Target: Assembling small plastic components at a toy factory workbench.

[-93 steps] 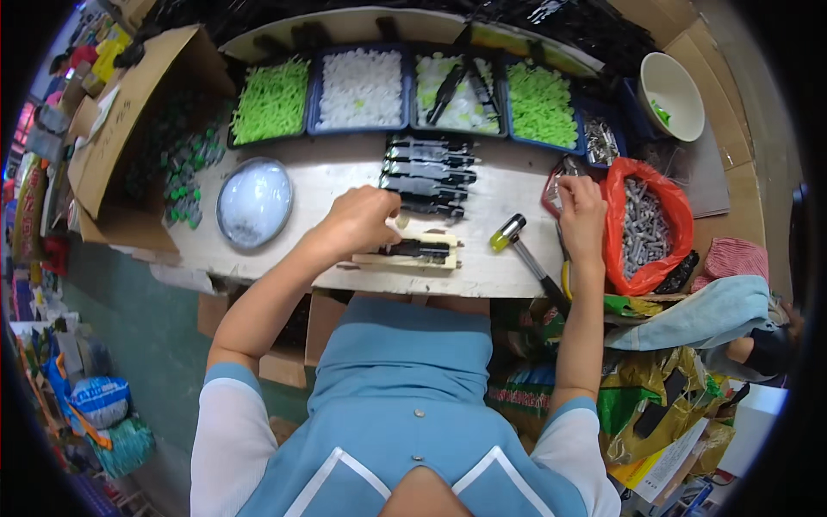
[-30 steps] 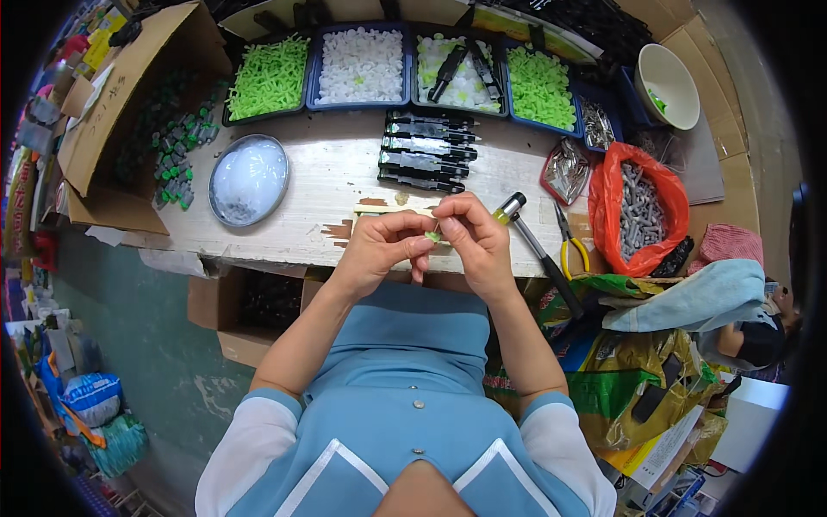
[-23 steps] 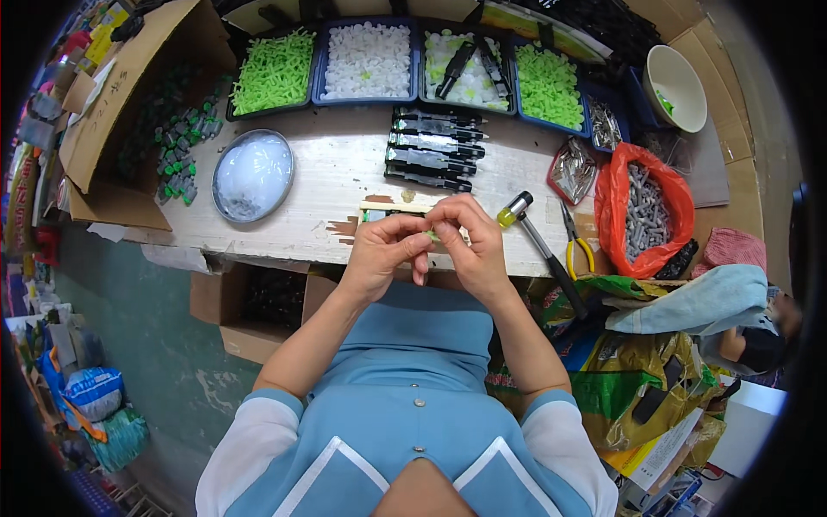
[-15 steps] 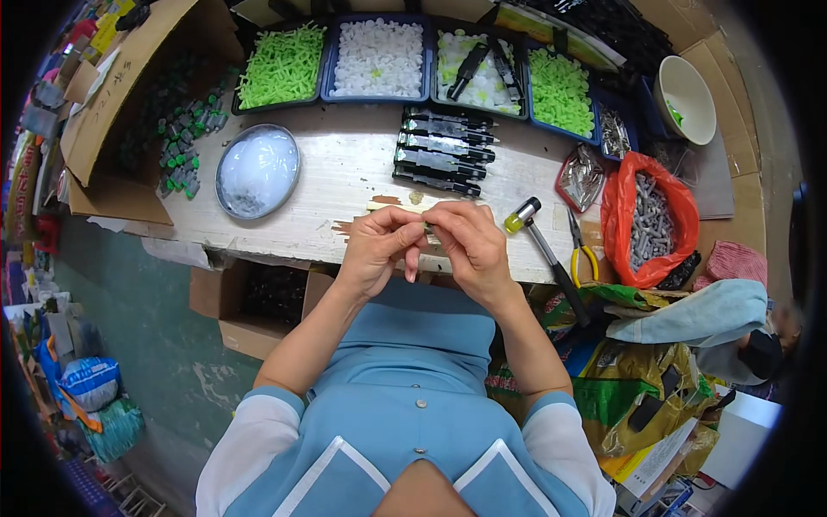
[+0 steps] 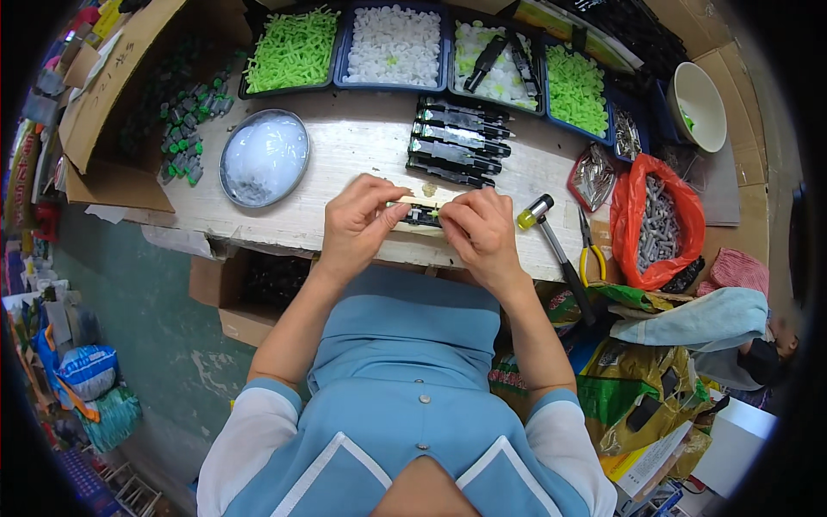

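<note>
At the table's near edge, my left hand [image 5: 355, 222] has its thumb and fingers closed on the left end of a slim black plastic part [image 5: 420, 215]. A pale yellow strip [image 5: 417, 201] runs along the far side of that part. My right hand [image 5: 482, 226] pinches a small bright green piece [image 5: 436, 212] at the part's right end; its fingers hide most of the piece. Just beyond my hands lies a row of several black assembled parts [image 5: 457, 142]. To the right of my right hand rests a hammer [image 5: 551, 237] with a yellow-faced head.
Trays of green pieces [image 5: 293, 50] and white caps [image 5: 394, 47] line the back. A round dish [image 5: 264, 159] with a whitish, glossy mass stands left, near an open carton [image 5: 112, 112]. Yellow-handled pliers [image 5: 593, 254] and a red bag [image 5: 626, 226] of grey cylinders lie right.
My hands were pinched together around something small and green above the table. Now they are farther apart, with the black part visible between them. The view has shifted slightly.
</note>
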{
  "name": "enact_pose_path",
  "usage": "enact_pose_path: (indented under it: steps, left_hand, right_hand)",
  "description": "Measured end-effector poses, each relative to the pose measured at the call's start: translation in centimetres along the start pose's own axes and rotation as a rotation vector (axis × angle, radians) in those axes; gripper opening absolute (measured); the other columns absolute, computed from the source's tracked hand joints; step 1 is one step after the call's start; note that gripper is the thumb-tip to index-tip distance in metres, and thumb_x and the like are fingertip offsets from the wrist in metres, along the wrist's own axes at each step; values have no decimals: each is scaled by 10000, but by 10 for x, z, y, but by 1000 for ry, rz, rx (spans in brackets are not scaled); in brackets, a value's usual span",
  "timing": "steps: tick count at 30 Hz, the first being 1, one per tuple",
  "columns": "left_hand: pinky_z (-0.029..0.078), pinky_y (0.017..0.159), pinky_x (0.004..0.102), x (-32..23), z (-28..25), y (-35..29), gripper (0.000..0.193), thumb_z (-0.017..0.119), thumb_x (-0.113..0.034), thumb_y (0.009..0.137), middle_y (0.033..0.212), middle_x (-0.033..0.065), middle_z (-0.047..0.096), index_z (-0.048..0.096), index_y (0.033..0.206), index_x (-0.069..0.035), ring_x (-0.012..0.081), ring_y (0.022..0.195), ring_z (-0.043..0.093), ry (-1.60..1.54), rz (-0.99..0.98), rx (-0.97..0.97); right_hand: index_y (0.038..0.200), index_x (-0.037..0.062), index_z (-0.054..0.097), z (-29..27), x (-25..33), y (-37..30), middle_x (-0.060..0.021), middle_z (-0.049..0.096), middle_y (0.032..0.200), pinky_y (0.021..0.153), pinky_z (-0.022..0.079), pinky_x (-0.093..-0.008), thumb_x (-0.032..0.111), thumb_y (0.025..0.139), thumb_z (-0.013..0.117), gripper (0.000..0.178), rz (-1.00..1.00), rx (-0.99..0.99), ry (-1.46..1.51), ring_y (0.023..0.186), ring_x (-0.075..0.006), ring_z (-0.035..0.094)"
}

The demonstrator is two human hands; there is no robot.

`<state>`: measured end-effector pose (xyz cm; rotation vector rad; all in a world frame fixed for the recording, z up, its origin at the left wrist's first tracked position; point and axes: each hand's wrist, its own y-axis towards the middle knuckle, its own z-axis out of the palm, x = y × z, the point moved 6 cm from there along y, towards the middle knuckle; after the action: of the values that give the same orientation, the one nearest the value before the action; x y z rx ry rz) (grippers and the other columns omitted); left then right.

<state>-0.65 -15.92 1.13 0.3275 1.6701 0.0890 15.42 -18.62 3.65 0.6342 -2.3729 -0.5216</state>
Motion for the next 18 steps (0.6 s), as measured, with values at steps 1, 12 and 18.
enact_pose_path:
  steps: [1,12,18]
  left_hand:
    - [417,576,234,2,0,3,179,677,-67,740,827,40,581,659,913,-25,133,730,508,100,47,38]
    - [314,840,339,21,21,3,326,723,-130,626,959,35,531,648,942,-97,217,952,444,509,125,310]
    - [309,810,354,17,28,11,272,714,-147,617,920,40,517,639,873,-93,226,936,439,565,127,375]
  right_hand:
    - [787,90,590,5,-3,-1,-8,524,756,685,315,-331,70,691,652,116,13,40,-29,761,-187,490]
    - [835,106,614,24,-6,-1,-19,505,779,709,297,-355,93,700,635,137,10,253,-96,811,-198,464]
    - [860,107,623,18,-8,0,-22,512,790,704,289,-347,85,708,627,154,17,268,-42,810,-197,467]
